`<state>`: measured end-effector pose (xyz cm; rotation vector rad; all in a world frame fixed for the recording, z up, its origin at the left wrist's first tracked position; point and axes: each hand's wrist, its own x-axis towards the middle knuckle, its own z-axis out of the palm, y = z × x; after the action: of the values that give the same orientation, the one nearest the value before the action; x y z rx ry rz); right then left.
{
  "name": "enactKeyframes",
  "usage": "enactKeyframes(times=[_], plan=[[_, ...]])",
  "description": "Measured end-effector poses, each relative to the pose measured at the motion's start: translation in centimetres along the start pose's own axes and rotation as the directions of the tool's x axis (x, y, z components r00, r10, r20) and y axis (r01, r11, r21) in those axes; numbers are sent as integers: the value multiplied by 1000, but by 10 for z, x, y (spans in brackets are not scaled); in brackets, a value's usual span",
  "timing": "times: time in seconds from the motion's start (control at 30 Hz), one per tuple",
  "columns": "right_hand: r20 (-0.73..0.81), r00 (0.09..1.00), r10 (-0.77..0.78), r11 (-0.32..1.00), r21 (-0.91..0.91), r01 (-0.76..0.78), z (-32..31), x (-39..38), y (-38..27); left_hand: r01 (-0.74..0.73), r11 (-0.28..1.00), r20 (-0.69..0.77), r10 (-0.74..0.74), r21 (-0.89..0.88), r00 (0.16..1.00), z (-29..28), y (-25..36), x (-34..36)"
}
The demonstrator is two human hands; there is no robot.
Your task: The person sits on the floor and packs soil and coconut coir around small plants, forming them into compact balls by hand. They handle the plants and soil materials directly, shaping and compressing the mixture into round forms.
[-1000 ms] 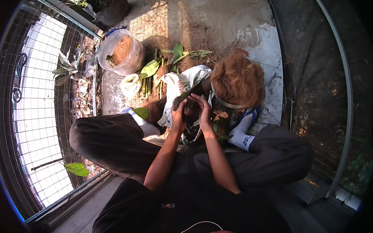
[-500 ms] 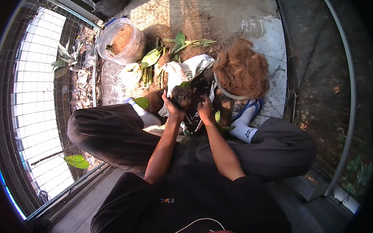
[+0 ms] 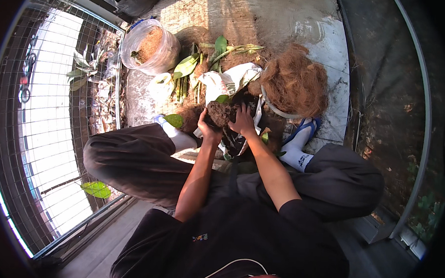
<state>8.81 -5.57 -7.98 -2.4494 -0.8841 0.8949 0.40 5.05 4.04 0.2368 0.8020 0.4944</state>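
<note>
1. Left hand (image 3: 210, 130): fingers curled up the left side of a dark soil clump (image 3: 219, 114), grasping and supporting it from the left and below.
2. Right hand (image 3: 242, 123): at the clump's right side, fingers bent and somewhat spread, pointing away from the body. Cannot tell whether they grip the clump or only rest against it; fingertips are lost against dark material.
3. Soil clump position: between the two hands, above the mouth of a white bag (image 3: 218, 84) lying between the person's legs. Surface is rough and crumbly. A green leaf (image 3: 222, 98) shows at its far edge; whether it is attached, cannot tell.
4. Right of the bag, near it: a round container (image 3: 277, 111) heaped with brown fibre (image 3: 295, 80), the heap rising above the rim.
5. Left and farther off: a clear plastic tub (image 3: 169, 59), tilted, with lighter brown fibre (image 3: 151, 44) inside.
6. Between tub and bag: cut green leaves (image 3: 186, 66) on the floor; a pale, sunlit ring-shaped item (image 3: 161, 85) lies just beside them, kind unclear.
7. Near the left foot, in white sock (image 3: 182, 138): a single broad leaf (image 3: 173, 120).
8. Far left: wire mesh (image 3: 49, 131) over a bright outdoor strip.
</note>
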Motion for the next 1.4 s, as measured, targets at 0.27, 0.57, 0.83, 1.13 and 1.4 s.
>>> enactKeyframes(times=[0.27, 0.57, 0.83, 1.13, 1.4], plan=[[140, 980, -145, 901, -390, 189, 47, -61, -17, 55, 997, -109, -48, 62, 993, -2, -8, 4], [4, 977, -213, 942, -263, 206, 92, -65, -8, 126, 970, 26, -135, 210, 991, -2, -13, 6], [374, 923, -87, 843, 521, -132, 55, -24, 28, 57, 955, 32, -70, 290, 997, 16, -13, -7], [395, 819, 417, -3, 901, -433, -77, -16, -11, 35, 983, 15, -39, 180, 999, 13, -17, -3], [243, 950, 194, -122, 967, -223, -158, -58, -61, 82, 968, 35, -93, 239, 995, 2, -29, 7]])
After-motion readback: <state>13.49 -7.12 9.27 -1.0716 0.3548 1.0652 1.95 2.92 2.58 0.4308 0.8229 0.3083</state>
